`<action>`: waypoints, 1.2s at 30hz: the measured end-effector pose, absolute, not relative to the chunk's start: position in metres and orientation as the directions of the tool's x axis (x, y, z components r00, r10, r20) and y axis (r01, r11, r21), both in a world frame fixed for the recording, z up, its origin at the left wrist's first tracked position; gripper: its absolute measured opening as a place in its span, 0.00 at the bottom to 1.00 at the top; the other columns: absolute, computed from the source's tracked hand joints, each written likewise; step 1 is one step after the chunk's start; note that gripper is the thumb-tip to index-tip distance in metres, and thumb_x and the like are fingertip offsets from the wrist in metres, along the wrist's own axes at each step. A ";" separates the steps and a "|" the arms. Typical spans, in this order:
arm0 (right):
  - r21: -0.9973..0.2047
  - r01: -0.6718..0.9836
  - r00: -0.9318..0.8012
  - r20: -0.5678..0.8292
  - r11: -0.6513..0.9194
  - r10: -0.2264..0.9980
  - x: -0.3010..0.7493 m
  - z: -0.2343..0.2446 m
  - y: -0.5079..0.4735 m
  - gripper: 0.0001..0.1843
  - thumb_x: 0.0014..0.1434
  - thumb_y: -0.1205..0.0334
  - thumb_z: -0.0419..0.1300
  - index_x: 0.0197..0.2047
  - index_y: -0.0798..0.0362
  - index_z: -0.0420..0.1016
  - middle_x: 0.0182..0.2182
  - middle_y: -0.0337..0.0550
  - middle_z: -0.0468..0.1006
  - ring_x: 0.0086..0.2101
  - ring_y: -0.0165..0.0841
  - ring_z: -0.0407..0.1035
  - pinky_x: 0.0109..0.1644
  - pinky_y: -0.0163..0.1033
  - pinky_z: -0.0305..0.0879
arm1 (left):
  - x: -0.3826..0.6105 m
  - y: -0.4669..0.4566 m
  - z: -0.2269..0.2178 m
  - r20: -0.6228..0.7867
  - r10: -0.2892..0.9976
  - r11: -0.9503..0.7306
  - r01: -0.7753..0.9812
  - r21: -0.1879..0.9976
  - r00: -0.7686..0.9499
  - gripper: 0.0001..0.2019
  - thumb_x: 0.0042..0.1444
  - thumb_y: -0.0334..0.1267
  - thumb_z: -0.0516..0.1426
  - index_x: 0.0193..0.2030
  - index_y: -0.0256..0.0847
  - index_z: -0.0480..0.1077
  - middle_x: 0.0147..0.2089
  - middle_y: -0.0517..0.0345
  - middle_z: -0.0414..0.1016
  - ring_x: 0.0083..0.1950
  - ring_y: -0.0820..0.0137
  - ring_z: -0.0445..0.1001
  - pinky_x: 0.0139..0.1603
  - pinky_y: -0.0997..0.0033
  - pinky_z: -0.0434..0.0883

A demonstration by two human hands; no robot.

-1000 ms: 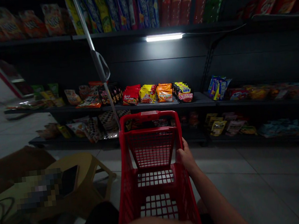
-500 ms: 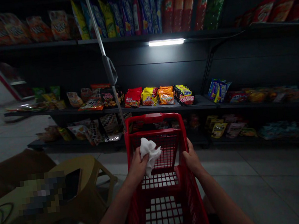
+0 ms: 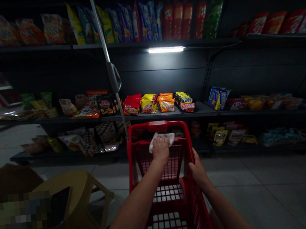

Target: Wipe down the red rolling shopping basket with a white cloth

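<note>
A: What's the left hand (image 3: pixel 160 149) on?

B: A crumpled white cloth (image 3: pixel 169 137), held flat against the front of a red plastic shopping cart (image 3: pixel 156 126).

A: And the right hand (image 3: pixel 199 169)?

B: Wrapped around the cart's right rim, gripping it.

A: Beyond the cart?

B: Snack packets (image 3: pixel 158 103) on a dark shelf (image 3: pixel 196 110), below 1 lit strip light (image 3: pixel 166 49).

Two hands (image 3: pixel 160 149), one white cloth (image 3: pixel 161 140), one red shopping cart (image 3: pixel 156 126). Far side: three shelf tiers (image 3: pixel 153 115), four red bottles (image 3: pixel 178 17), one lit tube light (image 3: pixel 166 49), one metal pole (image 3: pixel 105 50) with one handle (image 3: pixel 114 76). Near left: one tan plastic stool (image 3: pixel 75 184).
</note>
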State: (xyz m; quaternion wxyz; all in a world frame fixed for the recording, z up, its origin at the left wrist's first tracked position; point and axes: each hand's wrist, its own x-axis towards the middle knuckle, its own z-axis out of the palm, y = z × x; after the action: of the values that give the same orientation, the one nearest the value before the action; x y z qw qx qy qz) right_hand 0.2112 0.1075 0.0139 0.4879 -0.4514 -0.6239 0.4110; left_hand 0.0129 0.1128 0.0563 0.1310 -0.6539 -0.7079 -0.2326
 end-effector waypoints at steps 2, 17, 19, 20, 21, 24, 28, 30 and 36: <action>-0.954 0.166 -0.117 0.234 0.251 0.965 0.214 0.013 0.108 0.47 0.47 0.63 0.54 0.72 0.55 0.54 0.67 0.48 0.63 0.64 0.43 0.61 0.70 0.51 0.53 | 0.033 0.123 0.057 0.487 0.873 -0.040 0.990 0.132 -0.030 0.23 0.65 0.31 0.47 0.66 0.44 0.65 0.66 0.50 0.69 0.67 0.59 0.63 0.71 0.49 0.57; -0.960 0.090 -0.193 0.244 0.265 0.950 0.199 0.016 0.112 0.45 0.50 0.66 0.52 0.73 0.53 0.53 0.69 0.44 0.60 0.67 0.40 0.56 0.73 0.49 0.48 | -0.009 0.099 0.058 0.459 0.874 0.119 0.986 0.113 -0.158 0.23 0.65 0.30 0.44 0.64 0.47 0.65 0.66 0.48 0.67 0.68 0.53 0.61 0.68 0.32 0.49; -0.957 0.081 -0.196 0.259 0.279 0.946 0.198 0.013 0.113 0.45 0.49 0.66 0.52 0.72 0.55 0.53 0.69 0.45 0.59 0.68 0.39 0.54 0.73 0.49 0.46 | 0.028 0.120 0.060 0.452 0.890 0.023 0.995 0.097 -0.064 0.23 0.65 0.30 0.45 0.65 0.47 0.64 0.67 0.49 0.68 0.68 0.54 0.61 0.69 0.34 0.51; -0.956 0.077 -0.193 0.265 0.284 0.945 0.199 0.012 0.114 0.45 0.49 0.66 0.52 0.72 0.55 0.53 0.69 0.45 0.59 0.68 0.39 0.53 0.74 0.48 0.45 | 0.045 0.131 0.061 0.451 0.893 -0.024 0.996 0.091 -0.020 0.23 0.66 0.30 0.45 0.65 0.47 0.65 0.66 0.49 0.68 0.68 0.54 0.61 0.69 0.36 0.53; -0.955 0.074 -0.189 0.269 0.287 0.944 0.200 0.011 0.115 0.46 0.49 0.66 0.52 0.72 0.55 0.53 0.69 0.46 0.59 0.68 0.39 0.53 0.74 0.48 0.45 | 0.060 0.140 0.063 0.451 0.892 -0.064 0.994 0.086 0.018 0.22 0.66 0.30 0.45 0.64 0.45 0.66 0.66 0.48 0.68 0.68 0.55 0.62 0.69 0.40 0.54; -0.954 0.085 -0.175 0.270 0.288 0.947 0.207 0.008 0.116 0.46 0.49 0.66 0.53 0.72 0.55 0.53 0.69 0.46 0.59 0.68 0.39 0.54 0.73 0.49 0.46 | 0.080 0.155 0.067 0.454 0.886 -0.138 0.987 0.077 0.089 0.21 0.67 0.31 0.45 0.63 0.41 0.66 0.64 0.46 0.70 0.66 0.58 0.64 0.69 0.46 0.57; -0.953 0.093 -0.176 0.270 0.289 0.947 0.215 0.008 0.115 0.46 0.49 0.66 0.53 0.73 0.53 0.53 0.69 0.45 0.59 0.68 0.40 0.55 0.73 0.50 0.48 | 0.055 0.143 0.068 0.449 0.879 -0.199 0.979 0.046 0.158 0.20 0.66 0.32 0.48 0.63 0.48 0.65 0.66 0.57 0.69 0.67 0.67 0.64 0.71 0.59 0.57; -0.953 0.094 -0.187 0.267 0.288 0.945 0.216 0.009 0.114 0.46 0.49 0.66 0.53 0.73 0.53 0.52 0.69 0.45 0.60 0.67 0.40 0.55 0.73 0.50 0.48 | 0.026 0.125 0.069 0.453 0.884 -0.149 0.988 0.045 0.113 0.20 0.66 0.31 0.48 0.62 0.47 0.67 0.65 0.58 0.71 0.66 0.68 0.66 0.71 0.61 0.57; -0.960 0.101 -0.200 0.237 0.261 0.951 0.210 0.018 0.109 0.44 0.52 0.65 0.52 0.73 0.54 0.52 0.69 0.46 0.60 0.67 0.40 0.56 0.72 0.48 0.50 | -0.080 0.055 0.082 0.472 0.862 0.169 0.983 0.069 -0.182 0.19 0.62 0.27 0.47 0.55 0.41 0.72 0.54 0.48 0.78 0.56 0.60 0.74 0.66 0.53 0.61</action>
State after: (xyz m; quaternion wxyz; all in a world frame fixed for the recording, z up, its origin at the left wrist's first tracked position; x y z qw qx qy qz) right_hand 0.2101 0.1086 0.0175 0.4777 -0.4147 -0.6342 0.4446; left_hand -0.0802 0.0545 0.0824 0.1650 -0.6180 -0.7466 -0.1829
